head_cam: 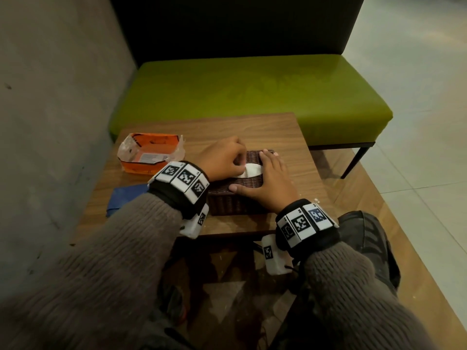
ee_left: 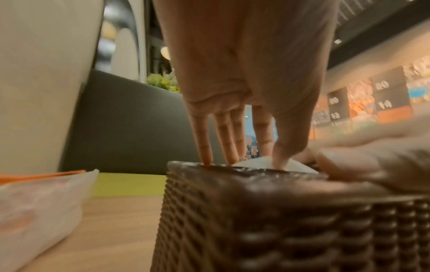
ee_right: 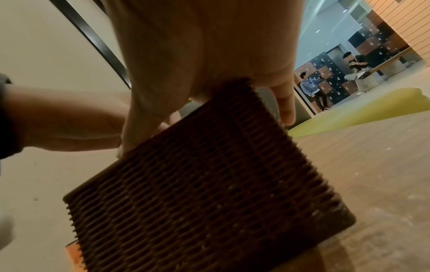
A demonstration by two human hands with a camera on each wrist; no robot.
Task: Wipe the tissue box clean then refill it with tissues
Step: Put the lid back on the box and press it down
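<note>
A dark brown wicker tissue box [head_cam: 235,205] stands on the wooden table [head_cam: 290,137]. A white tissue [head_cam: 252,170] pokes out of its top slot. My left hand [head_cam: 222,160] reaches over the box from the left and pinches the tissue's left end. In the left wrist view its thumb [ee_left: 286,147] presses the tissue [ee_left: 256,162] while the other fingers touch the box [ee_left: 256,220] top. My right hand [head_cam: 267,188] lies flat on the right half of the lid, fingers straight. The right wrist view shows that palm [ee_right: 209,46] on the box [ee_right: 197,184].
An opened orange tissue packet [head_cam: 149,155] lies at the table's far left, and a blue cloth [head_cam: 126,198] lies nearer, partly under my left sleeve. A green bench [head_cam: 252,97] stands behind the table. A concrete wall [head_cam: 50,122] runs along the left.
</note>
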